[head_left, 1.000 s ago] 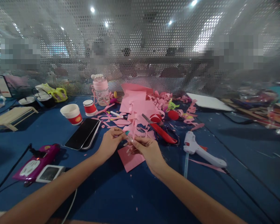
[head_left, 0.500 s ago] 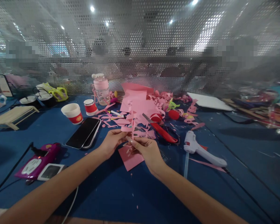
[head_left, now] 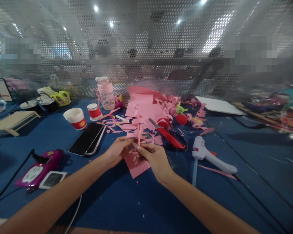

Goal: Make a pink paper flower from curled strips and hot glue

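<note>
Fingertips of my left hand (head_left: 117, 150) and my right hand (head_left: 156, 157) meet at the middle of the table, both pinching the lower end of a narrow pink paper strip (head_left: 138, 130) that stands upright. Just below the fingers a pink paper square (head_left: 138, 168) lies flat, partly covered by them. Behind the strip are larger pink paper sheets (head_left: 148, 110) and many cut scraps. Red-handled scissors (head_left: 169, 136) rest right of my right hand, blades toward the sheets. Which hand bears more of the strip is hidden.
To the right lies a white glue gun (head_left: 207, 156) with its cord. On the left are a phone (head_left: 88, 138), paper cups (head_left: 75, 118), a purple power bank (head_left: 40, 169) and a small wooden rack (head_left: 13, 123). A pink bottle (head_left: 106, 92) stands before the perforated metal screen (head_left: 146, 68).
My left hand's fingers have shifted slightly, drawing in closer around the strip's lower end. My right hand stays in nearly the same place; the objects on the table have not moved.
</note>
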Demonstrator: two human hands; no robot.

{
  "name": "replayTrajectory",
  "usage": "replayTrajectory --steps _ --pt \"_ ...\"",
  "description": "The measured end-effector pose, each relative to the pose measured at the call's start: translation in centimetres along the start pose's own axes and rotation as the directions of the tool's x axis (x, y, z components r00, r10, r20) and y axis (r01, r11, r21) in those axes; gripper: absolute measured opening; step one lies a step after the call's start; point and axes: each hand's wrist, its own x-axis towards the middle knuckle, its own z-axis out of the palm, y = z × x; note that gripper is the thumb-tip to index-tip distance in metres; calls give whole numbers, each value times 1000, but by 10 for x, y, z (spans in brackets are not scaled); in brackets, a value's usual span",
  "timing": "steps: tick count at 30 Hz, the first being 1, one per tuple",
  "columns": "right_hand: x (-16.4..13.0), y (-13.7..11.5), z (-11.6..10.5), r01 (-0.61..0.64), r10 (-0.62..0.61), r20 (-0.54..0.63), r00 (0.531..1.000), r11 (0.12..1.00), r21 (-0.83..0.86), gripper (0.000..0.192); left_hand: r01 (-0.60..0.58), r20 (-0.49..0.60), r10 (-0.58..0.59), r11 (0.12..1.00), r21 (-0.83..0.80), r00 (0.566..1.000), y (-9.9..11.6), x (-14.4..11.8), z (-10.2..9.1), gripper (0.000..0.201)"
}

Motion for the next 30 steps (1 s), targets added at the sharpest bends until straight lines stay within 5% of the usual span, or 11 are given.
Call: replayTrajectory --steps 23,30 --pt "-1 -2 -1 3 -2 -21 1000 999 45 20 6 104 -6 1000 -2 995 1 0 -8 13" --pt "0 0 -3 27 -28 14 1000 997 68 18 4 230 -4 1000 2 973 3 0 -10 21"
